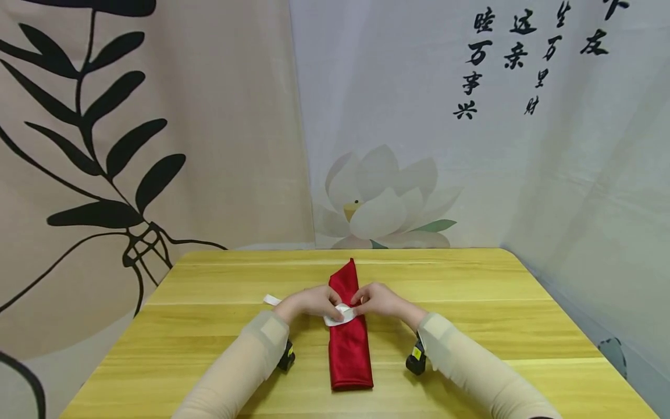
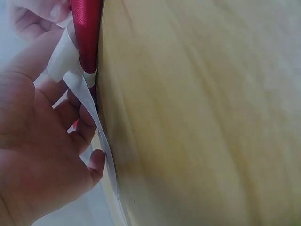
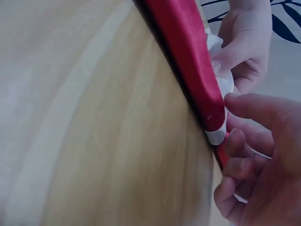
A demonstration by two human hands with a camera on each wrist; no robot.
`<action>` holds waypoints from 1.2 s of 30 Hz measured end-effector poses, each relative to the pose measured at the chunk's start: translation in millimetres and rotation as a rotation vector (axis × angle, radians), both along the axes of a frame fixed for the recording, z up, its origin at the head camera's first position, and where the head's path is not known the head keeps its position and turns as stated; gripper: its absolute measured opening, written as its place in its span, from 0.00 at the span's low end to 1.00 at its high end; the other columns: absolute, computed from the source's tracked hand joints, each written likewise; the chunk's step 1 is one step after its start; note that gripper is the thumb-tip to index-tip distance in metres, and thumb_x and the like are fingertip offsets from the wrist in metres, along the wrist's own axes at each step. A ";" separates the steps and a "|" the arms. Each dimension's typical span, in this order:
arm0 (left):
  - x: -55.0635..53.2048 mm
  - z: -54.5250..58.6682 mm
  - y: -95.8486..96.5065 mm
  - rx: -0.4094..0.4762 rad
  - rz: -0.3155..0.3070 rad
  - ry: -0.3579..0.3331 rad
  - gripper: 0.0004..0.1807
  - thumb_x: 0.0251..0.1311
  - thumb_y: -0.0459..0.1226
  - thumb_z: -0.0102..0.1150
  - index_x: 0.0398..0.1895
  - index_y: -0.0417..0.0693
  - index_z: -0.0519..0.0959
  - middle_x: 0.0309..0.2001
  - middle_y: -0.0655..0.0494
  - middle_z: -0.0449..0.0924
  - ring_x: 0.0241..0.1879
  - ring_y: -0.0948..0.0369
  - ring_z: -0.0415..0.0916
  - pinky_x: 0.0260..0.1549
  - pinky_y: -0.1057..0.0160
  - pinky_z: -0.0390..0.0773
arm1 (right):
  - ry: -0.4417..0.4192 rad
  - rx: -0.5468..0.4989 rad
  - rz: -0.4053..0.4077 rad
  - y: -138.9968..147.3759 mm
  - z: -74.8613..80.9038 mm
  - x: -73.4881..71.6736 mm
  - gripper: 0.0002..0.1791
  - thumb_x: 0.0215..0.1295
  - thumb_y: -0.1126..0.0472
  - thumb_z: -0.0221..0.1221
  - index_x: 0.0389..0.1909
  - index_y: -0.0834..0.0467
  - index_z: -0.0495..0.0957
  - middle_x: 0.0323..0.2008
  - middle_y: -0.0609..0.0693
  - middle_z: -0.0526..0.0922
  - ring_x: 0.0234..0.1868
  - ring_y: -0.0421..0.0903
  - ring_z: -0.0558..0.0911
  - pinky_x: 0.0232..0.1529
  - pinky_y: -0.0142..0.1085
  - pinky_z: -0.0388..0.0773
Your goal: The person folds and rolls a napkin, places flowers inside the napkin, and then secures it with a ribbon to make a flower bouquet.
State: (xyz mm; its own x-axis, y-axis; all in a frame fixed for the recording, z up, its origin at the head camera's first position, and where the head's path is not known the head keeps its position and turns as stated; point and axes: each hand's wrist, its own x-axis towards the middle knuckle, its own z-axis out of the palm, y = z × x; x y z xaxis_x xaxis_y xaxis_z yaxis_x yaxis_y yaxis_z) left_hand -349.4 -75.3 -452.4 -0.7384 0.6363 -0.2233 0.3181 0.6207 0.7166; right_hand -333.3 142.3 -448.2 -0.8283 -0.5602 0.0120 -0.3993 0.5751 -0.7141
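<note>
A narrow folded red satin cloth (image 1: 350, 361) lies lengthwise on the table, a white ribbon (image 1: 340, 316) wrapped around its middle. From the left, the left hand (image 1: 312, 302) pinches the ribbon on top of the cloth between thumb and fingers. A loop of white ribbon (image 2: 64, 56) stands up by those fingers in the left wrist view, with a long tail hanging past the palm. Opposite it, the right hand (image 1: 384, 301) grips the ribbon at the cloth's right side with its fingertips. Its lower fingers (image 3: 230, 188) curl loosely beside the cloth in the right wrist view.
The wooden table (image 1: 445, 273) has a light yellow grain. One ribbon end (image 1: 271, 299) sticks out left of the left wrist. Black wrist cameras hang under both sleeves, close above the tabletop. A printed curtain (image 1: 235, 145) hangs behind the table's far edge.
</note>
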 end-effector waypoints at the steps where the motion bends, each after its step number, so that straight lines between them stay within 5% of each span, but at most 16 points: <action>1: 0.2 0.7 0.2 -0.006 -0.003 0.005 0.07 0.53 0.34 0.68 0.22 0.46 0.80 0.20 0.62 0.76 0.21 0.67 0.70 0.24 0.69 0.68 | 0.002 0.005 0.009 -0.4 -0.4 -0.2 0.07 0.56 0.63 0.68 0.35 0.59 0.84 0.22 0.43 0.77 0.23 0.38 0.68 0.24 0.30 0.66; 7: 1.5 4.2 1.7 -0.036 -0.014 0.040 0.06 0.51 0.36 0.68 0.23 0.49 0.80 0.20 0.64 0.75 0.23 0.67 0.70 0.32 0.65 0.68 | -0.035 0.026 0.037 -3.8 -0.6 -1.5 0.03 0.58 0.63 0.64 0.27 0.59 0.82 0.24 0.42 0.79 0.25 0.37 0.70 0.29 0.30 0.68; 12: 1.4 3.6 3.4 -0.083 0.006 0.104 0.11 0.54 0.43 0.68 0.18 0.53 0.78 0.17 0.67 0.72 0.23 0.68 0.67 0.49 0.47 0.60 | -0.097 0.004 0.051 -4.4 -2.3 -3.5 0.04 0.59 0.65 0.62 0.27 0.61 0.82 0.23 0.42 0.78 0.25 0.37 0.68 0.29 0.30 0.67; 17: -1.1 1.2 4.7 -0.107 0.038 0.152 0.18 0.55 0.47 0.67 0.14 0.55 0.73 0.14 0.67 0.67 0.21 0.68 0.64 0.52 0.35 0.50 | -0.144 -0.022 0.023 -2.8 -2.5 -7.1 0.05 0.60 0.66 0.59 0.29 0.61 0.82 0.24 0.43 0.78 0.25 0.38 0.69 0.28 0.31 0.68; 28: 3.3 2.3 8.3 -0.154 0.082 0.152 0.18 0.51 0.47 0.71 0.15 0.54 0.72 0.15 0.65 0.66 0.24 0.66 0.65 0.55 0.32 0.48 | -0.289 -0.058 -0.037 -2.4 -1.0 -10.6 0.08 0.65 0.63 0.55 0.32 0.61 0.81 0.24 0.44 0.75 0.21 0.40 0.65 0.21 0.30 0.62; 36: 5.1 3.1 8.9 -0.168 0.076 0.165 0.18 0.48 0.47 0.72 0.15 0.55 0.72 0.15 0.66 0.66 0.22 0.67 0.64 0.49 0.38 0.52 | -0.370 -0.103 -0.049 -2.3 0.0 -12.8 0.08 0.64 0.63 0.56 0.28 0.62 0.78 0.17 0.44 0.62 0.17 0.39 0.60 0.19 0.30 0.60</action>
State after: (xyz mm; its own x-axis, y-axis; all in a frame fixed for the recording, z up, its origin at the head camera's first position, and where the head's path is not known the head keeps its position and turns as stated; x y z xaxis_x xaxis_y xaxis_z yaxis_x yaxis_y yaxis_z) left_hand -344.3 -66.4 -449.2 -0.8181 0.5417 -0.1932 0.3703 0.7532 0.5437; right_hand -346.0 140.0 -448.1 -0.8126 -0.5317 -0.2387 -0.0774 0.5044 -0.8600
